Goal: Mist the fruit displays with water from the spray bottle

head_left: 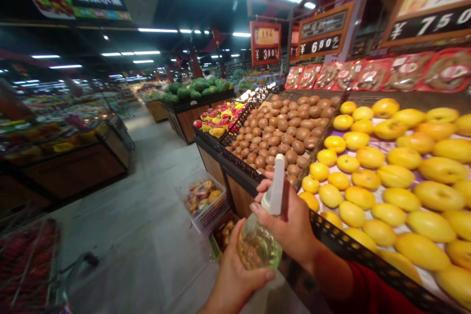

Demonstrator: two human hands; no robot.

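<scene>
I hold a clear spray bottle [257,243] of pale yellowish liquid in front of a fruit stand. My left hand [235,274] cups the round body of the bottle from below. My right hand [290,221] grips its neck, fingers wrapped around the white spray head [276,187], which points upward. The bottle hovers over the black perforated front edge [342,243] of the stand, just before the yellow mangoes [390,181]. A red sleeve [368,292] covers my right forearm.
Brown kiwis [283,132] fill the bin left of the mangoes, with red-and-yellow fruit [217,120] beyond and watermelons [198,86] farther back. A white basket of mixed fruit [204,198] sits on the floor by the stand. The grey aisle [147,206] runs left. Price signs [324,34] hang overhead.
</scene>
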